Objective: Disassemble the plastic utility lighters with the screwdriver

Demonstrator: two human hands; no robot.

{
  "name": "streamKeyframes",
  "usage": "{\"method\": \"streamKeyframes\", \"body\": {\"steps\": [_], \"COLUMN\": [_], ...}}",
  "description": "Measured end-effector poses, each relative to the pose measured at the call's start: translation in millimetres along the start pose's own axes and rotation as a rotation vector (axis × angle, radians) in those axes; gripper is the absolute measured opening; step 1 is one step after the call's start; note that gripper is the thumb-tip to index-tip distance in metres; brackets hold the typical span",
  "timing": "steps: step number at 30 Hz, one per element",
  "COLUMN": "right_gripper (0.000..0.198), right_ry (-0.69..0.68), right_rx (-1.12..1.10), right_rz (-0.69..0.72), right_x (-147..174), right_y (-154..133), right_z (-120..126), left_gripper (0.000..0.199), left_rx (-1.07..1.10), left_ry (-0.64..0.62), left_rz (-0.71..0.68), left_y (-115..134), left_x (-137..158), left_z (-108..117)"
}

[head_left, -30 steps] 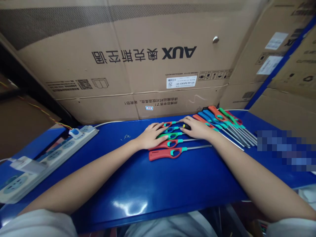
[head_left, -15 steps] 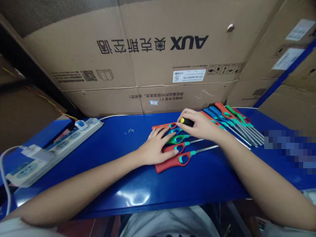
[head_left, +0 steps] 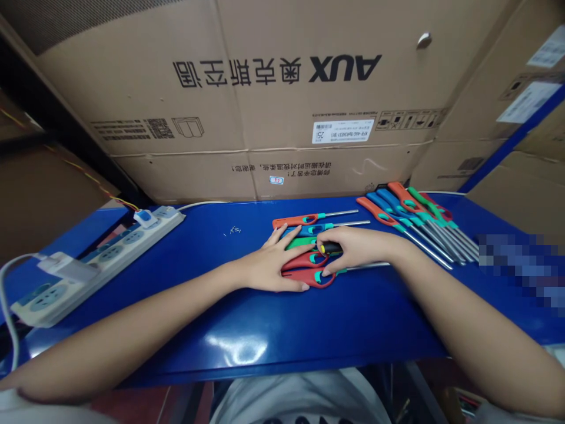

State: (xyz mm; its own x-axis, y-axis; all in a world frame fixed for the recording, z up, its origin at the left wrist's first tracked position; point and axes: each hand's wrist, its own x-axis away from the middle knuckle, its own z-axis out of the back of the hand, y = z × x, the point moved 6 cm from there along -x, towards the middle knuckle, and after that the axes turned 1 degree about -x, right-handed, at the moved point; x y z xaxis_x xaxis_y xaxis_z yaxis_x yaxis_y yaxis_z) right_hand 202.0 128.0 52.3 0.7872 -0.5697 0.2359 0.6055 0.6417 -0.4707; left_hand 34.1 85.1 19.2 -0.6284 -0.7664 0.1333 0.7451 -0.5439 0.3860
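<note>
Several long-necked gas lighters lie side by side on the blue table: an orange lighter [head_left: 296, 220], a blue lighter [head_left: 295, 231], a green lighter [head_left: 301, 242] and red ones. My left hand [head_left: 265, 264] is spread over their handle ends, fingers apart, with the thumb along the nearest red lighter [head_left: 304, 277]. A black tool handle with a yellow end [head_left: 330, 248] is gripped in my right hand [head_left: 353, 246]; its far end is hidden by the hand. My right fingers sit over the trigger loops of the green and red lighters, and a fingertip is by the nearest loop.
A fanned pile of lighters [head_left: 424, 215] lies at the back right. On the left is a white power strip [head_left: 119, 253] with plugs and cables. Small thin pieces [head_left: 233, 231] lie on the table [head_left: 212, 330]. A large cardboard box [head_left: 265, 112] forms the back wall.
My right hand has moved toward me with the black handle, from the orange lighter down over the nearer ones. The lighters under my left hand now lie closer together.
</note>
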Motion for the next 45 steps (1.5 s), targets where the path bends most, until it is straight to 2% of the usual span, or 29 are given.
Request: {"method": "streamKeyframes", "body": {"steps": [3,7,10,14,21,26,32,37,42,45], "right_gripper": [0.04,0.041,0.045,0.037,0.041,0.044,0.041,0.028,0.043,0.045], "right_ry": [0.064,0.175,0.108,0.018,-0.01,0.028,0.048,-0.039,0.005,-0.04], "right_rx": [-0.009,-0.049,0.009,0.043,0.048,0.108,0.039,-0.049,-0.04,-0.035], "right_rz": [0.045,0.109,0.063,0.016,-0.038,-0.064,0.043,0.03,0.027,0.046], "right_x": [-0.3,4.8,4.1,-0.9,-0.5,0.6,3.5,2.9,0.9,-0.2], "right_y": [-4.5,-13.9,-13.8,-10.4,-2.6,1.6,-12.8,-13.2,-10.2,-13.7], "right_z": [5.4,17.2,11.3,-1.4,-2.7,2.6,6.2,-2.6,-3.6,-8.1], "left_gripper": [0.099,0.095,0.091,0.091,0.1,0.087,0.067,0.074,0.077,0.072], "left_rx": [0.019,-0.014,-0.049,-0.052,-0.074,-0.058,0.002,-0.011,-0.058,-0.071], "left_ry": [0.062,0.166,0.133,0.079,0.017,0.014,-0.02,0.014,0.047,0.058], "left_rz": [-0.049,-0.018,0.058,0.114,0.153,0.066,0.089,0.063,0.002,-0.057], "left_y": [-5.8,-18.3,-33.0,-44.0,-28.2,-15.3,-22.1,-21.6,-23.8,-28.8], "left_x": [-2.4,-4.7,-7.8,-9.6,-0.1,7.3,6.1,4.6,2.6,-0.3], "left_z": [5.6,14.0,15.1,14.4,10.2,10.7,9.2,10.0,11.5,15.3]}}
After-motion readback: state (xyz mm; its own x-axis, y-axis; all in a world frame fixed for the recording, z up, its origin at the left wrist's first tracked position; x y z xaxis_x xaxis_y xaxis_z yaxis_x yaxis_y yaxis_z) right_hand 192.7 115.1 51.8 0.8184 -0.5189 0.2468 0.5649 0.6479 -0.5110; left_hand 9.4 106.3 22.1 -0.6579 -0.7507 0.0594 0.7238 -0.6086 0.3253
